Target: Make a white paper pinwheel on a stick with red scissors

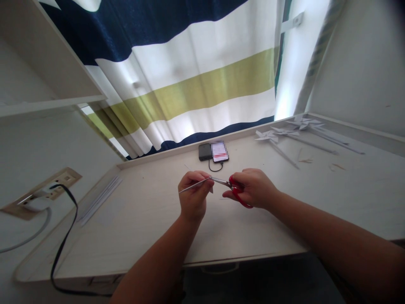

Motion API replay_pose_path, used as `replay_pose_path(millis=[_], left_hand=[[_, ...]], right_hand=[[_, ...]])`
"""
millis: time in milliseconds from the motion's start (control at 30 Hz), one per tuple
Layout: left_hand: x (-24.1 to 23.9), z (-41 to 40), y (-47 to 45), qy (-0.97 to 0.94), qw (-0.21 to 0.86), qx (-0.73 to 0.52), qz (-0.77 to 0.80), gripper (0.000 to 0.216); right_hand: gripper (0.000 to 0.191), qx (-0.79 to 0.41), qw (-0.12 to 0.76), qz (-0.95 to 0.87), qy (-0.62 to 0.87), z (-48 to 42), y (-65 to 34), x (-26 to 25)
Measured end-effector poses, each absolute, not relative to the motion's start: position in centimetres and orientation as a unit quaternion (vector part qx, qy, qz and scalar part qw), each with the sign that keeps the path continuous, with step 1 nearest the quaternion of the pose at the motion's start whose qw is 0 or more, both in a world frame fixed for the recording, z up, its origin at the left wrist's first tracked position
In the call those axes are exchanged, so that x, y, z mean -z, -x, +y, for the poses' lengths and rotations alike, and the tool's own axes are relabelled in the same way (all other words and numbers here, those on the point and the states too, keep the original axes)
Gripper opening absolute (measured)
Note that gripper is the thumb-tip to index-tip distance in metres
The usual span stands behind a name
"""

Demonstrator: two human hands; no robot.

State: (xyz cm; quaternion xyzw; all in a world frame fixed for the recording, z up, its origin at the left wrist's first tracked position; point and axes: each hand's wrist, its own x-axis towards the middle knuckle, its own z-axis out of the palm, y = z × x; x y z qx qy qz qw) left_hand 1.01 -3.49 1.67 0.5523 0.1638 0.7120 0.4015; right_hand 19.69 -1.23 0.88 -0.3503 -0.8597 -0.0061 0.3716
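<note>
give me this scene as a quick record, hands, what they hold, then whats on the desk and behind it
left hand: pinching a thin white paper piece
right hand: gripping red-handled metal scissors
blades: at the paper, by the left fingertips
desk right: white paper pinwheels on thin white sticks
desk left: long white strips
desk back: black rectangular device beside a lit phone
behind: navy, white and green striped curtain

L fingers [195,175] pinched, R fingers [229,194] curled
</note>
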Motion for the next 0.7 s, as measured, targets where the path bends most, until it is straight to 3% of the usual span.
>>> replay_pose_path(millis=[700], left_hand=[[-1.5, -3.0, -0.96, -0.489, 0.421, -0.723, 0.248, 0.018]], right_hand=[[0.054, -0.059, 0.34, -0.846, 0.406, -1.75, -18.86, -0.81]])
